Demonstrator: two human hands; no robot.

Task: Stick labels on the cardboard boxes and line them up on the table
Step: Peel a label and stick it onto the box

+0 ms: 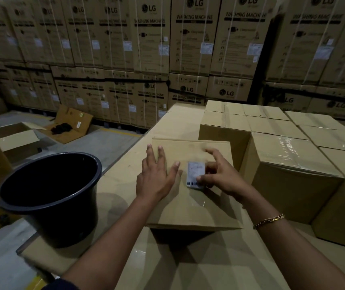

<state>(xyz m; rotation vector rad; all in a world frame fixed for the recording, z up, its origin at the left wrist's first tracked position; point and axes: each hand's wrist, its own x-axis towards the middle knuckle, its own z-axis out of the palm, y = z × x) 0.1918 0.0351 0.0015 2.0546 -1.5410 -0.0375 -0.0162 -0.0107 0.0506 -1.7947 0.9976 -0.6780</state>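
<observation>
head view: left hand (pixel 157 176) flat on box (pixel 188 210), right hand (pixel 219 174) pinches label (pixel 194 174); black bucket (pixel 63 227) left, taped boxes (pixel 288 155) right.

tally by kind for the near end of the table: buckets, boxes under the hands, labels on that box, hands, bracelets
black plastic bucket: 1
brown cardboard box under the hands: 1
white barcode label: 1
hands: 2 (left hand, right hand)
gold chain bracelet: 1
total: 6
</observation>
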